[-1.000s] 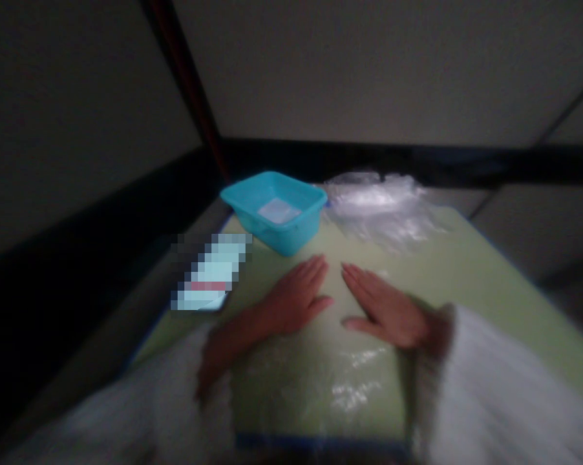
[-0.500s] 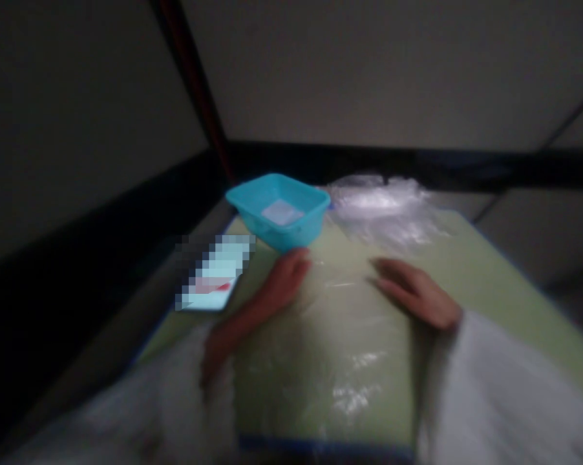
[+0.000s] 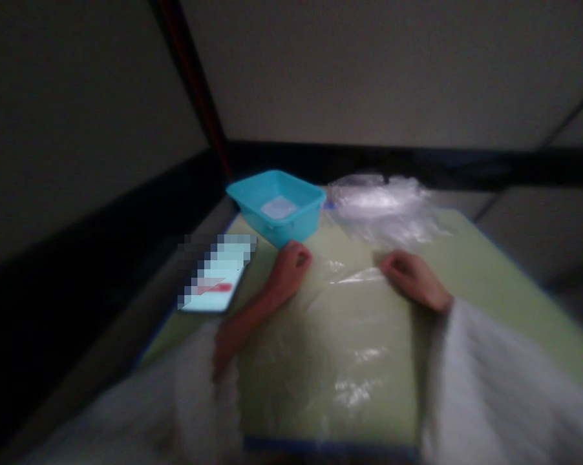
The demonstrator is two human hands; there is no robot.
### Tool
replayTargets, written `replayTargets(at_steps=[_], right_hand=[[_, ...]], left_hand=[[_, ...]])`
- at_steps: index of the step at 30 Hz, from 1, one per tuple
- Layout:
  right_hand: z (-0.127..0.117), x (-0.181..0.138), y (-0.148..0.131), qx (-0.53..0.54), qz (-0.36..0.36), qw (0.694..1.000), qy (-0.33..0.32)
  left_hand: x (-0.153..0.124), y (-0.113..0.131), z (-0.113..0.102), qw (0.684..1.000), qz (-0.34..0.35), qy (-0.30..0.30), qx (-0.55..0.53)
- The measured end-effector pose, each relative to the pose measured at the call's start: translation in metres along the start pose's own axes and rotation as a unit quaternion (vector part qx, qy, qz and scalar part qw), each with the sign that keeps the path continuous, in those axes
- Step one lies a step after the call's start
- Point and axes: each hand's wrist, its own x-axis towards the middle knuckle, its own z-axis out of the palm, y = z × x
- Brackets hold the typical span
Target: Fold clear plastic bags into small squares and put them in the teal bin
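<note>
A clear plastic sheet (image 3: 340,336) lies flat on a pale green mat (image 3: 480,278) in front of me. My left hand (image 3: 289,271) is curled at the sheet's far left corner, and my right hand (image 3: 410,278) is curled at its far right corner. Both seem to pinch the far edge, which rises slightly between them. Just beyond my left hand stands a turquoise plastic tub (image 3: 278,208) with a pale square item inside.
A heap of crumpled clear plastic (image 3: 383,206) lies at the mat's far side, right of the tub. A phone (image 3: 214,279) lies to the left at the mat's edge. Dark walls close in behind and on the left. The picture is dim and blurred.
My hands lay flat and close together on the sheet. They slid forward and apart to the far corners and curled their fingers on the edge.
</note>
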Motion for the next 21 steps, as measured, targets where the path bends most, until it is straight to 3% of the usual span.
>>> replayTargets(at_steps=[6,9,13,16,21], right_hand=[[-0.006,-0.003,-0.011,0.041,-0.028,0.999,-0.013],[-0.011,-0.005,-0.013,0.036,-0.065,0.997,-0.031],[-0.021,-0.008,-0.015,0.001,-0.116,0.989,-0.097],[-0.025,-0.011,-0.021,-0.070,-0.155,0.978,-0.120],[-0.007,-0.021,-0.035,-0.168,-0.222,0.951,-0.132]], left_hand=[[-0.007,0.013,-0.007,0.993,-0.002,-0.024,-0.116],[-0.013,0.019,-0.014,0.968,0.017,-0.090,-0.232],[-0.018,0.018,-0.025,0.939,0.065,-0.210,-0.266],[-0.020,0.018,-0.027,0.936,0.094,-0.247,-0.232],[-0.041,0.035,-0.015,0.983,0.119,-0.141,0.015]])
